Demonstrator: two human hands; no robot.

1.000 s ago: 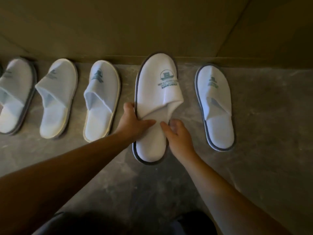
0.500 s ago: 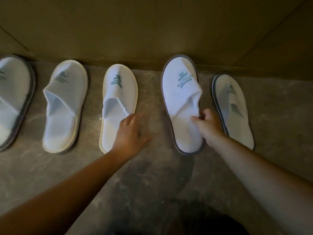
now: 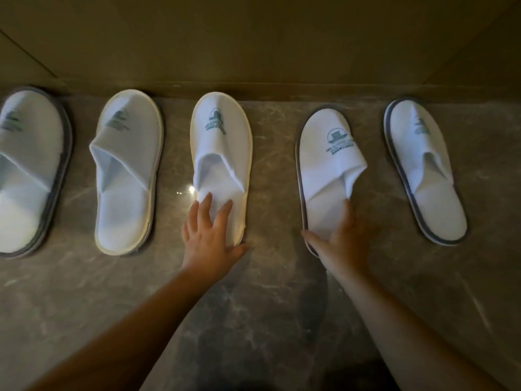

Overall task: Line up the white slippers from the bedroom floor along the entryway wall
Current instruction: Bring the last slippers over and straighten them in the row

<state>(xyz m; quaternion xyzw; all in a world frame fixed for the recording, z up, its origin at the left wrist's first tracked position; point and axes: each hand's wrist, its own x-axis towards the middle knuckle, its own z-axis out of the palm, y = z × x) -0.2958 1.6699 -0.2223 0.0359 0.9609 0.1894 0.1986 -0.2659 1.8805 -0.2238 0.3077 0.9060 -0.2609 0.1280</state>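
Note:
Several white slippers lie in a row on the marble floor, toes toward the wall. My left hand [image 3: 210,237] rests flat with straight fingers on the heel of the cream-edged middle slipper [image 3: 221,148]. My right hand [image 3: 342,241] lies spread on the heel of the grey-edged slipper [image 3: 328,162], which sits a little farther from the wall than its neighbours. Another grey-edged slipper [image 3: 423,162] is at the right. A cream-edged slipper [image 3: 127,170] and a grey-edged slipper [image 3: 28,170] lie to the left.
A dark skirting board [image 3: 282,90] runs along the foot of the beige wall [image 3: 253,38] just behind the toes. Grey marble floor [image 3: 267,320] stretches toward me under both forearms.
My left hand moved from the floor onto the heel of the middle slipper. My right hand let go of its pinch on the grey-edged slipper and now lies flat on its heel.

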